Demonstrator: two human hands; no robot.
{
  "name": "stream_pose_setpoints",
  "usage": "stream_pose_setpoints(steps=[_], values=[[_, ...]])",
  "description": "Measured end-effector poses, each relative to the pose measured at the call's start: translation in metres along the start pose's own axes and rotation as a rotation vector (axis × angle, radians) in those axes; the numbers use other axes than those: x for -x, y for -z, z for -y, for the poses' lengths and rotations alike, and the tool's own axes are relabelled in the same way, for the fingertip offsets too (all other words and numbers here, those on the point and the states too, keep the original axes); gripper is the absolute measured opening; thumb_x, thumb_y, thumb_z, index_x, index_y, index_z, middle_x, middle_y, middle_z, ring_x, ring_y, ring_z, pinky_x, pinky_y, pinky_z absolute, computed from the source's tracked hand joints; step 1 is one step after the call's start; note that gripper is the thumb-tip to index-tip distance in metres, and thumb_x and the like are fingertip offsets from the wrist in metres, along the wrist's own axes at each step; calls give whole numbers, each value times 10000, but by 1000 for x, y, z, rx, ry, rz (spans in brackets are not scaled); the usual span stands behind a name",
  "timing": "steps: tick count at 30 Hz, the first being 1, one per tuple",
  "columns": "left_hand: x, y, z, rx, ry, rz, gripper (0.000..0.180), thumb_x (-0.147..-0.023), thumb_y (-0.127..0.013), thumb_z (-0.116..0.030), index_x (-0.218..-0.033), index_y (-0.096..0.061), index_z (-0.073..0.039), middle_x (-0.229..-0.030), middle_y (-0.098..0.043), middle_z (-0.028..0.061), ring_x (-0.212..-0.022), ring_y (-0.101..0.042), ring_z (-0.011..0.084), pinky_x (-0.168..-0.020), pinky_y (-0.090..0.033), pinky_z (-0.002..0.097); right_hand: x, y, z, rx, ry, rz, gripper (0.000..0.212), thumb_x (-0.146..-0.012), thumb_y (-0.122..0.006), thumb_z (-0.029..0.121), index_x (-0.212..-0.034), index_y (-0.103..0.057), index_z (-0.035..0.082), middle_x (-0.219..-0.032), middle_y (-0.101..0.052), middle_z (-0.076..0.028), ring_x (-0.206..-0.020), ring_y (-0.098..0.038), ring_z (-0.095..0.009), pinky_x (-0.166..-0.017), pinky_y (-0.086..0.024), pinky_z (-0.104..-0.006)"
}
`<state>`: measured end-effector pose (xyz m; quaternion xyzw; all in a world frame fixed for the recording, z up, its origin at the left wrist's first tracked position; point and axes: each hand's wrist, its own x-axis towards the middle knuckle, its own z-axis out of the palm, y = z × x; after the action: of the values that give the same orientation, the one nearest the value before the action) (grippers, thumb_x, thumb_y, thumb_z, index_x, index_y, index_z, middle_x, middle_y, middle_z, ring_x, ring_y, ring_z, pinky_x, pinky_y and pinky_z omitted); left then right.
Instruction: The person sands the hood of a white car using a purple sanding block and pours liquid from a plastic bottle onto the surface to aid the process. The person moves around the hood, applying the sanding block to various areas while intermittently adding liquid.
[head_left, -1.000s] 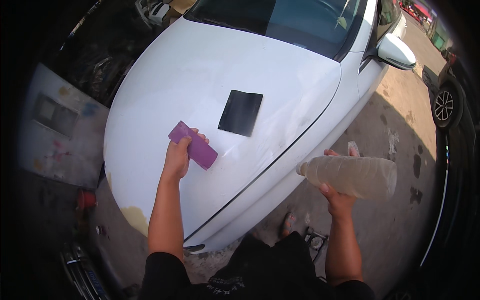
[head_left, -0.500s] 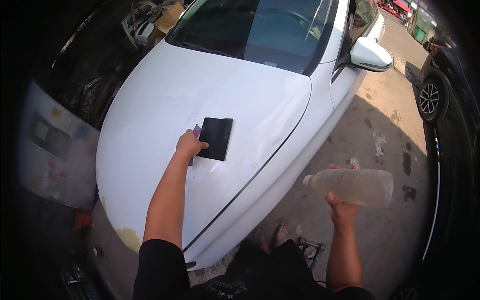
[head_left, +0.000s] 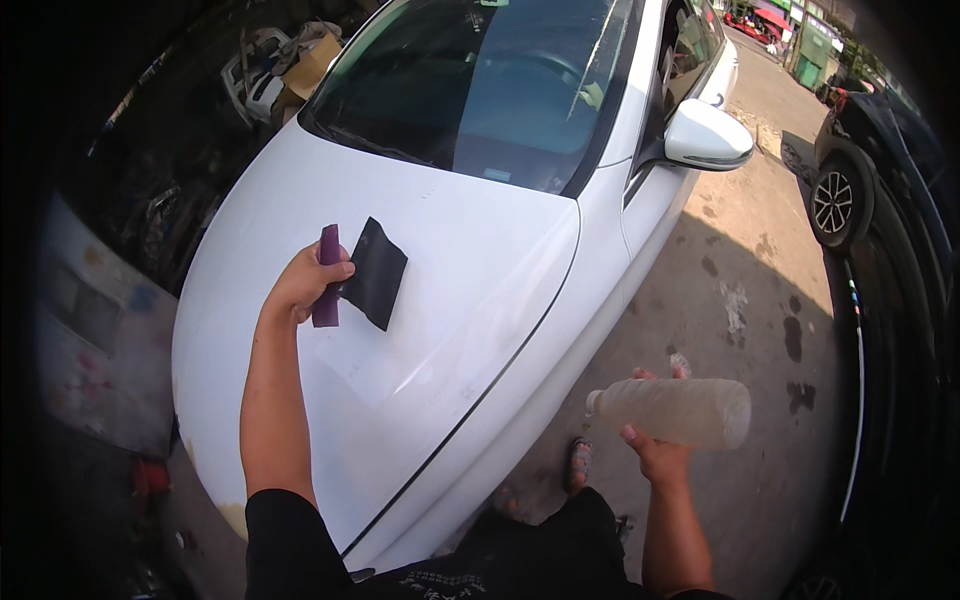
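Note:
Above the white car hood (head_left: 480,235), my left hand (head_left: 300,283) is closed on a purple sanding block (head_left: 327,300) and a black sheet of sandpaper (head_left: 376,275). The block stands out on the near side of the thumb, and the slightly bent sheet sticks out to the right, pinched at its edge. Off the car's side, my right hand (head_left: 662,460) grips a translucent plastic bottle (head_left: 690,413) from below. The bottle lies nearly level, its narrow neck pointing left, with cloudy content. Its far fingers are partly hidden behind it.
The windshield (head_left: 470,90) and side mirror (head_left: 708,135) lie beyond the hood. A dark car (head_left: 835,200) stands at right across the concrete floor (head_left: 740,330). At left are a stained loose panel (head_left: 110,370) and a cardboard box (head_left: 312,66).
My left hand has lifted the sandpaper and block and turned them, so more of the purple block shows. The bottle stays in my right hand. The whole view has shifted.

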<state>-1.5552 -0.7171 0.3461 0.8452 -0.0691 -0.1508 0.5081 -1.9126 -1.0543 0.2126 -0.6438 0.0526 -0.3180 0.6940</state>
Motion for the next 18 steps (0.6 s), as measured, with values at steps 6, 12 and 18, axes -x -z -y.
stream_pose_setpoints(steps=[6,12,18], values=[[-83,-44,-118,139,-126,-85,236,-841,-748,-136,-1003,-577,-135,-881,-565,-9,-841,-524,121,-754,-419,308,-58,58,-7,-23,-33,61,1115,-712,-854,113,-1540,-108,86,-1352,-510,-177,-1228,-512,-284,-987,-487,-452],[-151,-136,-150,599,-187,-379,256,-979,-601,-198,-1178,-541,-48,-1056,-594,96,-993,-635,227,-909,-509,372,-100,95,-7,-61,-65,61,1104,-728,-850,174,-1534,-104,66,-1349,-513,-174,-1234,-506,-283,-996,-480,-453],[-58,-150,-69,589,-153,-284,435,-1023,-520,-291,-1397,-482,-72,-1161,-617,129,-1129,-597,248,-992,-470,404,-129,114,-19,-57,-74,70,1092,-738,-850,243,-1528,-122,47,-1338,-518,-183,-1235,-506,-290,-998,-469,-450]])
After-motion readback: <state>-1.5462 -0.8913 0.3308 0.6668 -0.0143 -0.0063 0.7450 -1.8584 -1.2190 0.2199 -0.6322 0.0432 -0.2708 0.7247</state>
